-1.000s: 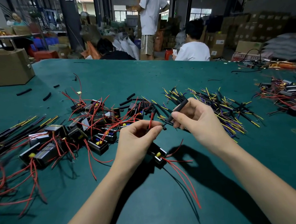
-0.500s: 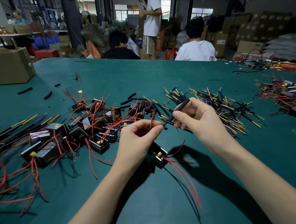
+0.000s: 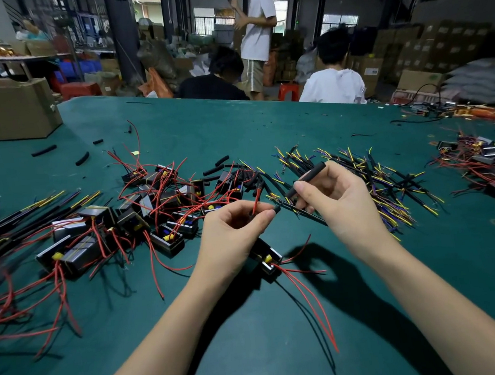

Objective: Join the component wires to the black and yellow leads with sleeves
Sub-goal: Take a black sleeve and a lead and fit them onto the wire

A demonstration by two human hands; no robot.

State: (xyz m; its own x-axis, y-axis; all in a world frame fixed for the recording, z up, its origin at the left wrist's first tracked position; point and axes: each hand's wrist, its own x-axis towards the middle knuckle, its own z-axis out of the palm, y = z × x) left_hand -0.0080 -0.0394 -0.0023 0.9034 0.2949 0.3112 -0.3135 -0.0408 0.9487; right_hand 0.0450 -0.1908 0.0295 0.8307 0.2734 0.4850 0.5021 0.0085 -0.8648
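Fingers of the right hand (image 3: 338,205) pinch a black sleeve (image 3: 308,178); the left hand (image 3: 233,234) pinches a red wire (image 3: 256,200) just beside.

We look past a green surface (image 3: 263,118) into a dim warehouse: behind it, a dark pillar (image 3: 123,32), stacked cartons (image 3: 439,45) at right, daylight in barred windows (image 3: 210,20), three people nearby.
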